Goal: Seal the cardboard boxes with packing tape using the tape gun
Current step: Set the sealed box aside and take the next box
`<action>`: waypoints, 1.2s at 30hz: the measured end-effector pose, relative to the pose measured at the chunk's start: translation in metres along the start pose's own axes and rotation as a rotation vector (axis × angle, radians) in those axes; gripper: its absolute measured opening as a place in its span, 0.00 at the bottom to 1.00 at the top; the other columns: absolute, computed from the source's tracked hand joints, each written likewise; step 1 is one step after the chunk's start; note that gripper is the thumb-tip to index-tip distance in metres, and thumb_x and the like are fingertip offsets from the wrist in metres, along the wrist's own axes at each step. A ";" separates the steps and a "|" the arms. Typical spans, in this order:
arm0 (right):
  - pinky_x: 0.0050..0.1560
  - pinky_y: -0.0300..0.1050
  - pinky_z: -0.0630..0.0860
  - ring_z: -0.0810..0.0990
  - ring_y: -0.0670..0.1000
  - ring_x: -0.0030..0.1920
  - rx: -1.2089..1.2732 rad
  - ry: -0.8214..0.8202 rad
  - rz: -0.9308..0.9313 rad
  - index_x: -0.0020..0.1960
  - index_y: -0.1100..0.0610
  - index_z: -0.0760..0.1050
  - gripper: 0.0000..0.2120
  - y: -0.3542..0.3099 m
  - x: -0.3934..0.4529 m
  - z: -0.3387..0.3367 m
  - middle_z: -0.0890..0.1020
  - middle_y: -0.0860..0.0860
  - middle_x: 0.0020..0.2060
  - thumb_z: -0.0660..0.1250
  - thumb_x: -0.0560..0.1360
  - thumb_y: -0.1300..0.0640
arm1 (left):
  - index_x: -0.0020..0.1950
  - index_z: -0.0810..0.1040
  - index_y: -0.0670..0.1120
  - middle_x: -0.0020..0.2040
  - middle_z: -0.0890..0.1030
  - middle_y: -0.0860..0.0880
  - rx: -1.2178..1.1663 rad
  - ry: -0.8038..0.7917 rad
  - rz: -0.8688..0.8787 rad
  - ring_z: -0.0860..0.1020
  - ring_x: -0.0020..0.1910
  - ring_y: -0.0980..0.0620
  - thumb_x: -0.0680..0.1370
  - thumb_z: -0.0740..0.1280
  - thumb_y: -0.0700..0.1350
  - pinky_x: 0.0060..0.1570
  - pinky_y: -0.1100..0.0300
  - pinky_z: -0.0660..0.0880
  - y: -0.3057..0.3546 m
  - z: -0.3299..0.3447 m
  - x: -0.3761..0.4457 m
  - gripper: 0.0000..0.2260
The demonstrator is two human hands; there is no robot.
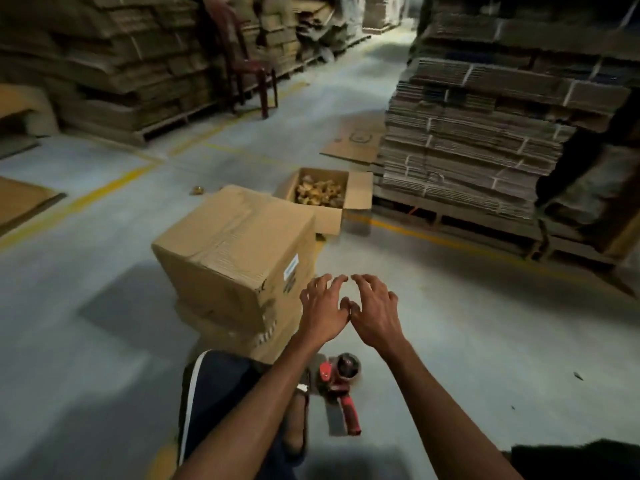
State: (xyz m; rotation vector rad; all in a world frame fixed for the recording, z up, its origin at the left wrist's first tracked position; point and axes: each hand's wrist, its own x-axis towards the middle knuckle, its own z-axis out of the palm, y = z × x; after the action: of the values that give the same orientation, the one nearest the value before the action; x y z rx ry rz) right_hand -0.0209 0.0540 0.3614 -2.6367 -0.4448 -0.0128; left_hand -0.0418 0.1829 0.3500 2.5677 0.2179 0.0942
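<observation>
Head view is showing both of my hands reaching forward with nothing held. My left hand (323, 306) and my right hand (375, 308) are hovering side by side above the floor (467, 323), thumbs touching; each grip is apart, fingers spread and loosely bent.

The tape gun (341, 386) is lying on the floor below my forearms, closer to me than either hand. Its long axis is running roughly toward and away from me: the roll end is pointing forward, the red handle is pointing back toward my body. My right hand is appearing the nearer one for drawing back onto that handle, though the left forearm is crossing just beside the roll end.

The closed cardboard box (239, 247) is sitting ahead and to the left of my hands, just beside the left fingertips, flaps down; I am unable to confirm tape on its top seam. Behind it, touching or nearly so, the open box (329, 199) is standing with flaps up, holding a heap of small yellowish pieces too blurred to identify.
</observation>
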 end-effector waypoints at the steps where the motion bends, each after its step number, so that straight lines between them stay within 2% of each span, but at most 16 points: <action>1: 0.71 0.59 0.62 0.66 0.56 0.75 0.002 -0.030 -0.010 0.79 0.51 0.65 0.26 -0.008 0.007 0.008 0.68 0.53 0.76 0.63 0.82 0.52 | 0.77 0.66 0.55 0.77 0.65 0.48 0.021 0.026 -0.021 0.61 0.77 0.43 0.81 0.63 0.49 0.74 0.42 0.58 -0.010 0.000 -0.001 0.24; 4: 0.69 0.59 0.67 0.71 0.57 0.71 0.075 -0.066 -0.058 0.76 0.50 0.69 0.25 -0.023 0.027 0.027 0.71 0.53 0.74 0.59 0.79 0.56 | 0.79 0.61 0.53 0.80 0.58 0.43 0.060 0.069 -0.153 0.53 0.79 0.36 0.81 0.64 0.50 0.75 0.38 0.53 -0.023 0.001 -0.001 0.27; 6: 0.65 0.59 0.73 0.77 0.58 0.66 0.168 -0.040 -0.092 0.73 0.50 0.73 0.26 -0.026 0.042 0.035 0.74 0.53 0.70 0.58 0.75 0.59 | 0.79 0.61 0.51 0.79 0.58 0.41 0.112 0.102 -0.184 0.51 0.78 0.32 0.79 0.66 0.47 0.73 0.35 0.54 -0.019 -0.004 0.006 0.29; 9: 0.62 0.54 0.76 0.78 0.56 0.64 0.195 -0.041 -0.195 0.73 0.52 0.74 0.24 -0.026 0.058 0.045 0.76 0.52 0.68 0.63 0.78 0.65 | 0.78 0.61 0.49 0.78 0.58 0.38 0.182 0.116 -0.230 0.50 0.77 0.28 0.79 0.68 0.46 0.70 0.30 0.54 -0.020 -0.015 0.018 0.29; 11: 0.60 0.50 0.75 0.77 0.54 0.64 0.204 -0.041 -0.245 0.73 0.51 0.74 0.24 -0.030 0.065 0.050 0.76 0.51 0.67 0.63 0.80 0.66 | 0.77 0.62 0.50 0.77 0.59 0.37 0.211 0.108 -0.285 0.51 0.76 0.28 0.78 0.68 0.48 0.68 0.29 0.53 -0.027 -0.025 0.024 0.29; 13: 0.59 0.48 0.75 0.78 0.52 0.62 0.251 -0.045 -0.270 0.72 0.50 0.75 0.23 -0.038 0.069 0.057 0.77 0.51 0.67 0.63 0.80 0.66 | 0.77 0.63 0.51 0.76 0.60 0.37 0.231 0.109 -0.319 0.53 0.76 0.29 0.78 0.69 0.50 0.68 0.31 0.58 -0.036 -0.034 0.029 0.28; 17: 0.62 0.53 0.77 0.81 0.53 0.59 0.415 -0.036 -0.287 0.67 0.55 0.80 0.18 -0.063 0.084 0.074 0.81 0.52 0.63 0.63 0.80 0.66 | 0.74 0.67 0.52 0.75 0.64 0.39 0.161 0.112 -0.362 0.58 0.74 0.32 0.79 0.68 0.48 0.67 0.36 0.64 -0.062 -0.048 0.037 0.24; 19: 0.63 0.55 0.77 0.80 0.54 0.61 0.442 -0.094 -0.314 0.67 0.57 0.80 0.17 -0.076 0.089 0.084 0.82 0.53 0.63 0.62 0.81 0.64 | 0.72 0.68 0.51 0.71 0.67 0.40 0.111 0.111 -0.392 0.61 0.73 0.35 0.79 0.67 0.47 0.66 0.38 0.67 -0.076 -0.055 0.036 0.22; 22: 0.65 0.56 0.76 0.79 0.53 0.63 0.456 -0.177 -0.347 0.69 0.58 0.78 0.21 -0.088 0.093 0.098 0.81 0.54 0.64 0.66 0.77 0.65 | 0.72 0.68 0.50 0.70 0.69 0.43 0.092 0.130 -0.402 0.63 0.72 0.40 0.78 0.68 0.47 0.66 0.43 0.69 -0.087 -0.065 0.033 0.22; 24: 0.64 0.51 0.75 0.77 0.48 0.62 0.506 -0.189 -0.293 0.70 0.55 0.77 0.24 -0.092 0.092 0.098 0.79 0.53 0.64 0.69 0.74 0.63 | 0.74 0.67 0.50 0.72 0.69 0.44 0.036 0.144 -0.405 0.64 0.72 0.42 0.79 0.67 0.44 0.66 0.44 0.70 -0.089 -0.070 0.032 0.23; 26: 0.60 0.47 0.76 0.75 0.46 0.63 0.468 -0.232 -0.286 0.73 0.51 0.75 0.28 -0.097 0.088 0.101 0.72 0.52 0.68 0.72 0.73 0.55 | 0.76 0.66 0.50 0.72 0.69 0.44 -0.022 0.166 -0.433 0.65 0.73 0.42 0.79 0.65 0.43 0.67 0.44 0.69 -0.088 -0.074 0.033 0.24; 28: 0.52 0.52 0.81 0.77 0.51 0.61 0.250 -0.243 -0.309 0.75 0.48 0.72 0.31 -0.105 0.085 0.107 0.65 0.50 0.71 0.76 0.73 0.51 | 0.77 0.64 0.50 0.73 0.68 0.42 -0.064 0.185 -0.460 0.66 0.72 0.42 0.80 0.63 0.45 0.68 0.44 0.69 -0.086 -0.077 0.035 0.25; 29: 0.48 0.53 0.81 0.79 0.52 0.57 0.171 -0.209 -0.288 0.73 0.46 0.72 0.30 -0.109 0.084 0.111 0.63 0.47 0.71 0.75 0.74 0.51 | 0.78 0.63 0.49 0.73 0.67 0.41 -0.084 0.192 -0.468 0.66 0.72 0.41 0.80 0.62 0.46 0.68 0.44 0.69 -0.084 -0.077 0.035 0.25; 31: 0.44 0.52 0.82 0.82 0.52 0.51 0.155 -0.114 -0.199 0.68 0.45 0.77 0.22 -0.118 0.082 0.113 0.63 0.43 0.70 0.74 0.75 0.51 | 0.79 0.62 0.49 0.75 0.65 0.40 -0.128 0.194 -0.481 0.66 0.73 0.40 0.80 0.62 0.47 0.69 0.44 0.69 -0.078 -0.080 0.035 0.26; 33: 0.44 0.52 0.82 0.82 0.52 0.49 0.175 -0.062 -0.183 0.63 0.47 0.81 0.17 -0.121 0.080 0.111 0.65 0.41 0.69 0.75 0.75 0.51 | 0.79 0.60 0.48 0.75 0.64 0.39 -0.161 0.175 -0.487 0.65 0.73 0.40 0.80 0.63 0.47 0.69 0.44 0.68 -0.074 -0.083 0.033 0.28; 36: 0.50 0.55 0.80 0.82 0.54 0.56 0.101 -0.013 -0.276 0.63 0.49 0.82 0.18 -0.114 0.075 0.108 0.71 0.45 0.71 0.75 0.74 0.51 | 0.78 0.63 0.48 0.73 0.65 0.41 -0.212 0.151 -0.467 0.69 0.71 0.42 0.78 0.64 0.43 0.68 0.48 0.70 -0.075 -0.085 0.032 0.28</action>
State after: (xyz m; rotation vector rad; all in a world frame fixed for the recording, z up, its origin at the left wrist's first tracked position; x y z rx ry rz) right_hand 0.0076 0.2213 0.3218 -2.4581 -0.7895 -0.0592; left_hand -0.0302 0.2957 0.3822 2.2377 0.8108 0.1268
